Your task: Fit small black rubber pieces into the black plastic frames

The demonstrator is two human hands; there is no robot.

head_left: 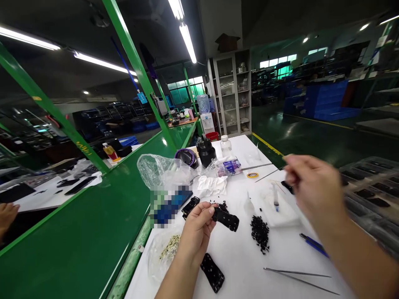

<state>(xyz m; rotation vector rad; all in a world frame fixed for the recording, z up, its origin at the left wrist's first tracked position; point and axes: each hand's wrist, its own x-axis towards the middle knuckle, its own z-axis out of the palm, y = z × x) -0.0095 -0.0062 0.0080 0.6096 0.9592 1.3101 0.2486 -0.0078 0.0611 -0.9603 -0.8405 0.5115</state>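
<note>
My left hand (196, 230) is closed on a small black plastic part (226, 219) and holds it just above the white table (237, 265). My right hand (311, 187) is raised over the right side of the table and blurred by motion. Its fingers look pinched together, and whether anything is in them does not show. A pile of tiny black pieces (260, 233) lies between the two hands. Another black part (212, 273) lies beside my left wrist, and a third (190, 206) lies just beyond my left hand.
Metal tweezers (296, 276) and a blue-handled tool (313, 244) lie at the front right. A syringe (276, 198), white cloth (212, 185), clear plastic bags (162, 170), a black jar (205, 151) and bottle (225, 145) stand further back. Trays (370, 195) sit right. Another person's hand (6, 216) shows far left.
</note>
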